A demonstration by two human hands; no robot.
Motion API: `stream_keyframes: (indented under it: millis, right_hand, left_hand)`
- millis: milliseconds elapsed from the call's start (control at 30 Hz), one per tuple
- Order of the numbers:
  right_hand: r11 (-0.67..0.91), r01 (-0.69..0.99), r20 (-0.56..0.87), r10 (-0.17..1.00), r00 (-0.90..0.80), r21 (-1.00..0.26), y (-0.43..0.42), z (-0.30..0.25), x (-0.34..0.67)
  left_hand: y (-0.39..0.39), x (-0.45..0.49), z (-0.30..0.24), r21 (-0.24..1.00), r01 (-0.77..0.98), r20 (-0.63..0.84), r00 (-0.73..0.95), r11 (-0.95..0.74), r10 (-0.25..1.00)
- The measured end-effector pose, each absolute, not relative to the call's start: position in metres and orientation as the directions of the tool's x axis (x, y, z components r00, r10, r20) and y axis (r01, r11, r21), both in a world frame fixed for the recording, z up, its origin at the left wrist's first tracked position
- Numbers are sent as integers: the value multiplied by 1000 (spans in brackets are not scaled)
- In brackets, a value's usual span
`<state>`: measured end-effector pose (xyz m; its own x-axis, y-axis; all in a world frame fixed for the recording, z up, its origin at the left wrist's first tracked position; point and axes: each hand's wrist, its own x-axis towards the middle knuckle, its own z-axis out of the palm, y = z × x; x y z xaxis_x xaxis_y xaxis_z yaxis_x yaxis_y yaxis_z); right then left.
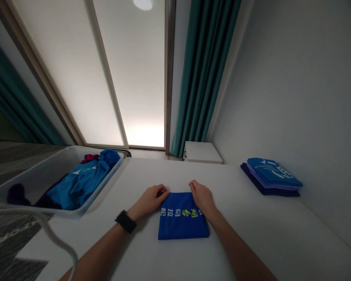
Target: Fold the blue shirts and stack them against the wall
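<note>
A dark blue folded T-shirt (pixel 181 226) with white and yellow lettering lies flat on the white table (pixel 152 257) in front of me. My left hand (pixel 150 201), a black watch (pixel 125 221) on its wrist, has its fingers closed at the shirt's far left corner. At the far right corner my right hand (pixel 203 197) is closed too, its thumb and fingers pinched together and its palm side covering part of the lettering. The fingertips' exact grip on the fabric is partly hidden.
On the left stands a clear plastic bin (pixel 102 187) with loose blue and dark clothes (pixel 78 183). A stack of folded shirts (pixel 270 175) lies by the wall at the right. A white cable (pixel 55 238) crosses the lower left. Behind the table are a white cabinet (pixel 203 152) and a teal curtain (pixel 206 78).
</note>
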<state>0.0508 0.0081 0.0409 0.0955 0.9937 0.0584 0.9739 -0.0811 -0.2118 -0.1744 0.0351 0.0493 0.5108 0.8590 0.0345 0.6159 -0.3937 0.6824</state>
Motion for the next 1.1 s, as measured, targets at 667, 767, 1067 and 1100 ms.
stream_keyframes:
  millis: [667, 767, 1067, 1100]
  right_hand:
    - [49, 980, 75, 997, -35, -193, 7, 34, 51]
    - [35, 984, 50, 998, -27, -175, 10, 33, 52]
    - [34, 978, 76, 997, -19, -204, 11, 31, 51]
    - [39, 977, 89, 996, -20, -211, 11, 31, 50]
  left_hand:
    - [38, -172, 41, 634, 649, 67, 496, -421, 866]
    - [39, -172, 40, 623, 666, 52, 488, -411, 871]
    - [44, -172, 23, 561, 655, 173, 505, -506, 846]
    - [43, -171, 22, 557, 654, 178, 508, -512, 843]
